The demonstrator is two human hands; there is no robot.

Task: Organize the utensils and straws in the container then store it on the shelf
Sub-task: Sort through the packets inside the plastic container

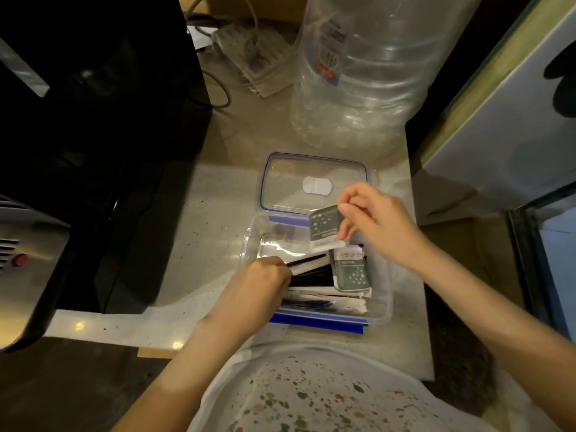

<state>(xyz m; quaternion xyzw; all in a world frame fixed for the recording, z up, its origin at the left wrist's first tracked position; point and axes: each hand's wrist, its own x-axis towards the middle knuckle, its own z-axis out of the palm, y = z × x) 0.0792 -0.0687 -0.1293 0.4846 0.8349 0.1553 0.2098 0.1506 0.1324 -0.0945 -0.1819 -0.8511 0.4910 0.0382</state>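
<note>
— Clear plastic container (381,294) at centre frame on the pale counter (199,232), lid (311,169) off and lying just above.

— Hands?

— Left hand (258,285) curled round black straws (311,274) inside. Right hand (378,219) pinching a grey sachet (324,227) above the far rim; second sachet (350,269) lying inside.

— Handling?

— Probably light, stiff-walled, a bit slick. Straws thin, bendable. Best gripped by both long sides once lidded.

— Only one view, then.

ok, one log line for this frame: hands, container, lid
left hand: grips black straws in container | right hand: pinches grey packet above container | lid: off, behind container | phase: sorting
</note>
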